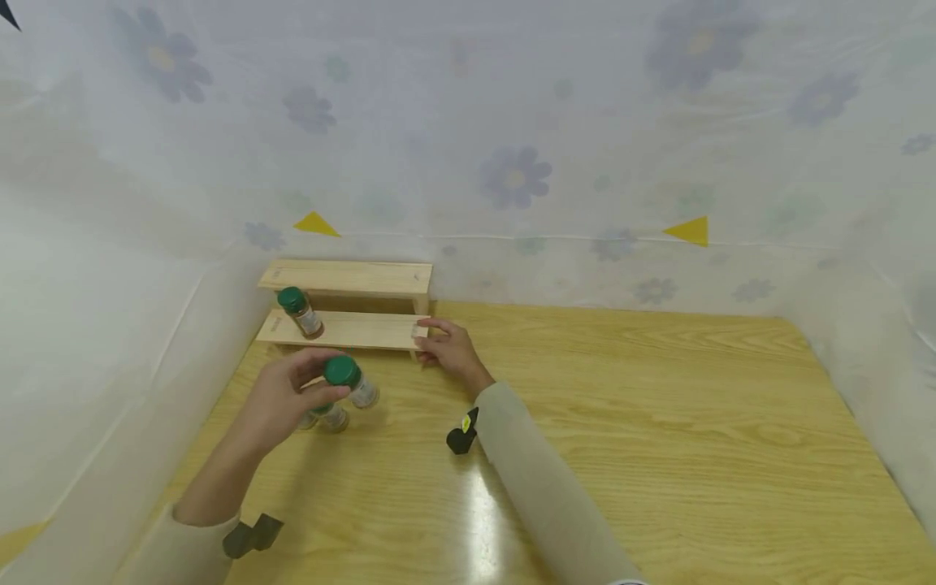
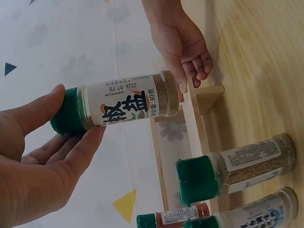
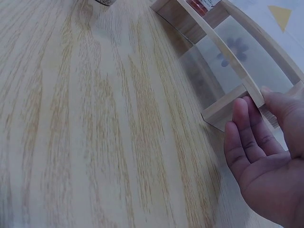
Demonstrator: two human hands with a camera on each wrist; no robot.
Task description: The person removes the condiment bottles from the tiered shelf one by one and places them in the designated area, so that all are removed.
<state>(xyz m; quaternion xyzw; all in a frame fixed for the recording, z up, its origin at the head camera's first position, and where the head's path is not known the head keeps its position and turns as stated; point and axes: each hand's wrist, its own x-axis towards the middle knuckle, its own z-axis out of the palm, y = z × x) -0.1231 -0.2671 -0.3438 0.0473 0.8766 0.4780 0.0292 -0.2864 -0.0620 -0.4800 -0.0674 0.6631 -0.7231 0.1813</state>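
Observation:
Fingers and thumb of my left hand [image 1: 274,402] hold a green-capped spice jar [image 2: 118,100] by its cap, raised above the table. Its label and pale brown powder show in the left wrist view. My right hand [image 1: 455,351] grips the right end of the lower step of a two-tier wooden shelf [image 1: 366,330], thumb on top and fingers underneath. On that step, toward the left, stands another spice jar [image 1: 300,312] with reddish contents. Two more green-capped jars, a seed-filled jar [image 2: 251,166] and a white-labelled jar [image 2: 261,212], stand on the table, partly hidden by my left hand in the head view.
The shelf's upper tier [image 1: 351,276] stands behind the lower one, near the flowered sheet [image 1: 512,97] hanging at the back. White sheeting [image 1: 95,292] also closes off the left side. The wood-grain table [image 1: 658,422] stretches to the right.

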